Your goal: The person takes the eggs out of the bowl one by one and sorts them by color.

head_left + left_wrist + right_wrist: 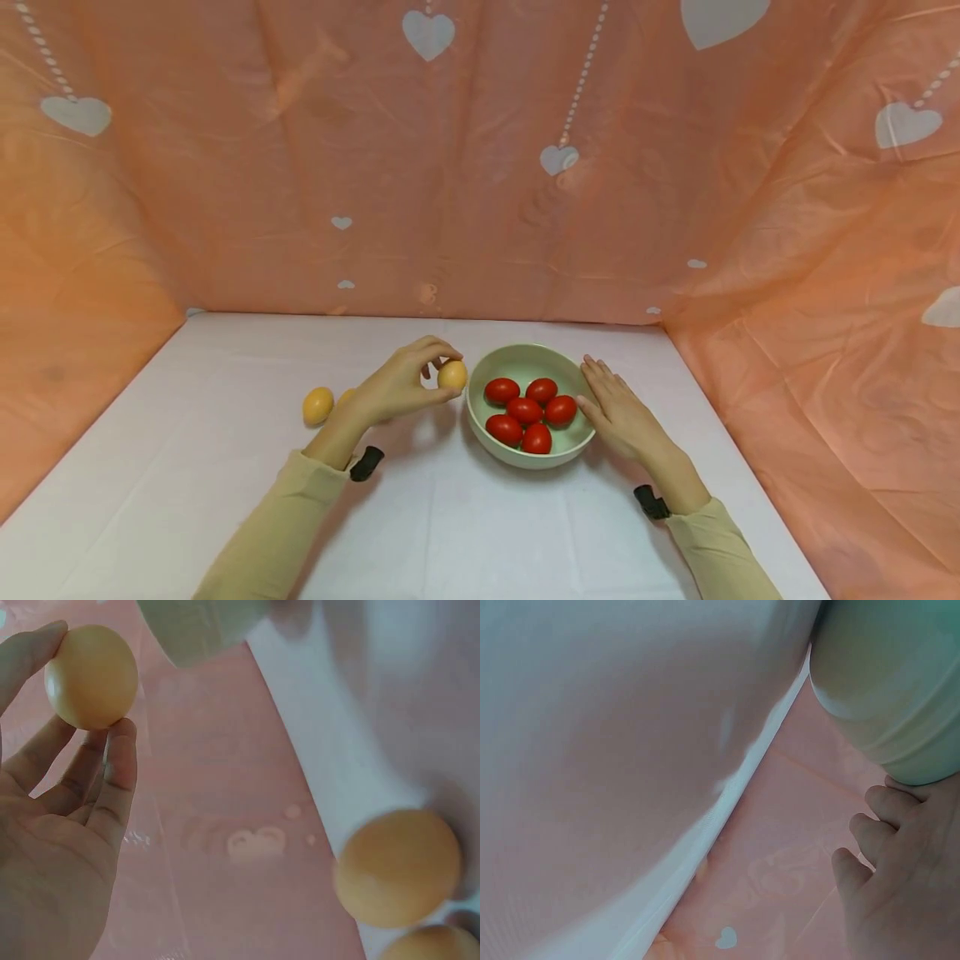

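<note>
My left hand (401, 383) pinches a smooth yellow egg (452, 375) between thumb and fingertips, just left of the bowl's rim. In the left wrist view the egg (91, 677) is held by its sides, thumb on one and fingers on the other. The pale green bowl (527, 460) stands on the table with several glossy red egg-shaped pieces (524, 411) inside. At the bowl's right side rests my right hand (626, 417), fingers straight and holding nothing. The right wrist view shows its fingers (874, 832) beside the bowl's outer wall (900, 697).
A yellow egg (318, 406) lies on the white-covered table (480, 533) left of my left wrist. Another yellow egg (346, 397) is partly hidden behind that wrist. An orange curtain (480, 167) with pale hearts encloses the back and sides.
</note>
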`<state>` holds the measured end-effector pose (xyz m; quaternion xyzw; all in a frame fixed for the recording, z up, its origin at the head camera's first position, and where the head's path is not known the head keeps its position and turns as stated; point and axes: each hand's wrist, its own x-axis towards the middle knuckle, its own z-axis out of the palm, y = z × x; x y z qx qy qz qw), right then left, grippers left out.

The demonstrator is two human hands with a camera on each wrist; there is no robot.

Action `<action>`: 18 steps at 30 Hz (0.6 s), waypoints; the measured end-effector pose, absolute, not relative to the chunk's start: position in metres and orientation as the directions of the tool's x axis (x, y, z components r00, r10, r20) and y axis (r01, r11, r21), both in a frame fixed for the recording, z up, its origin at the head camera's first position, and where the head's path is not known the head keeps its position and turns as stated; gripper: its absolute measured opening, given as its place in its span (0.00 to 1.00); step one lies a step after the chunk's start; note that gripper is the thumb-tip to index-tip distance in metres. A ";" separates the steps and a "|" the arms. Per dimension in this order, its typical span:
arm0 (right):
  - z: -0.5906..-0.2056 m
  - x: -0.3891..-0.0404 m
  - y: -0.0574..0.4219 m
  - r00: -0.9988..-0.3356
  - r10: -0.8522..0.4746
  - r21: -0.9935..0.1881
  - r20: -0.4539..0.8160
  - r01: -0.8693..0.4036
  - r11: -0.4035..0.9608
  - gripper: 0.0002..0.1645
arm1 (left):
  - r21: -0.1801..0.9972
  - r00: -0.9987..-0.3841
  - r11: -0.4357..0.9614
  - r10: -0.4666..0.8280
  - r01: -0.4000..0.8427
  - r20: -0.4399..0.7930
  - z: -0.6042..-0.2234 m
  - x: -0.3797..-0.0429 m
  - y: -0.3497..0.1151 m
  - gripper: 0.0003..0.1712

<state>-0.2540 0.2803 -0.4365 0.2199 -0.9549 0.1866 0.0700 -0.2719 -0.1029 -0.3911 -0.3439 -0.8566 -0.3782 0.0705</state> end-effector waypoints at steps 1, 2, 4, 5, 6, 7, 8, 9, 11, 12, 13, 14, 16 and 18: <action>-0.436 -0.254 0.281 -0.892 -0.395 -0.324 0.219 -0.449 0.833 0.40 | 0.592 -0.758 0.490 0.531 0.640 0.379 -0.392 -0.272 -0.106 0.27; -0.436 -0.254 0.281 -0.892 -0.395 -0.323 0.221 -0.449 0.833 0.40 | 0.586 -0.765 0.506 0.525 0.633 0.373 -0.393 -0.271 -0.109 0.27; -0.436 -0.254 0.281 -0.891 -0.395 -0.325 0.223 -0.450 0.832 0.40 | 0.575 -0.780 0.537 0.513 0.617 0.358 -0.395 -0.271 -0.114 0.27; -0.436 -0.254 0.281 -0.892 -0.395 -0.325 0.221 -0.449 0.832 0.40 | 0.566 -0.787 0.554 0.508 0.610 0.351 -0.397 -0.270 -0.117 0.27; -0.436 -0.254 0.281 -0.892 -0.395 -0.325 0.220 -0.449 0.833 0.40 | 0.558 -0.792 0.569 0.504 0.604 0.343 -0.398 -0.270 -0.119 0.27; -0.436 -0.254 0.281 -0.892 -0.395 -0.325 0.219 -0.448 0.833 0.40 | 0.551 -0.799 0.584 0.501 0.596 0.333 -0.399 -0.270 -0.121 0.27; -0.436 -0.254 0.281 -0.894 -0.394 -0.328 0.216 -0.446 0.833 0.40 | 0.539 -0.804 0.601 0.499 0.590 0.324 -0.400 -0.270 -0.123 0.27; -0.436 -0.254 0.281 -0.894 -0.394 -0.327 0.215 -0.446 0.833 0.40 | 0.527 -0.807 0.615 0.498 0.586 0.317 -0.402 -0.270 -0.125 0.27; -0.436 -0.254 0.281 -0.894 -0.395 -0.326 0.213 -0.446 0.833 0.40 | 0.505 -0.813 0.639 0.498 0.580 0.304 -0.405 -0.270 -0.128 0.27; -0.437 -0.254 0.281 -0.893 -0.396 -0.324 0.215 -0.447 0.833 0.40 | 0.494 -0.813 0.648 0.499 0.580 0.300 -0.407 -0.271 -0.130 0.27; -0.437 -0.254 0.281 -0.893 -0.396 -0.324 0.215 -0.448 0.833 0.40 | 0.484 -0.816 0.659 0.497 0.576 0.294 -0.408 -0.271 -0.131 0.27; -0.437 -0.254 0.281 -0.892 -0.396 -0.323 0.216 -0.448 0.834 0.40 | 0.474 -0.819 0.670 0.496 0.572 0.288 -0.409 -0.271 -0.132 0.27; -0.437 -0.255 0.281 -0.892 -0.398 -0.323 0.216 -0.449 0.833 0.41 | 0.464 -0.829 0.688 0.489 0.558 0.271 -0.412 -0.272 -0.134 0.26; -0.437 -0.255 0.281 -0.891 -0.398 -0.323 0.217 -0.451 0.832 0.40 | 0.452 -0.837 0.706 0.482 0.546 0.259 -0.414 -0.273 -0.136 0.26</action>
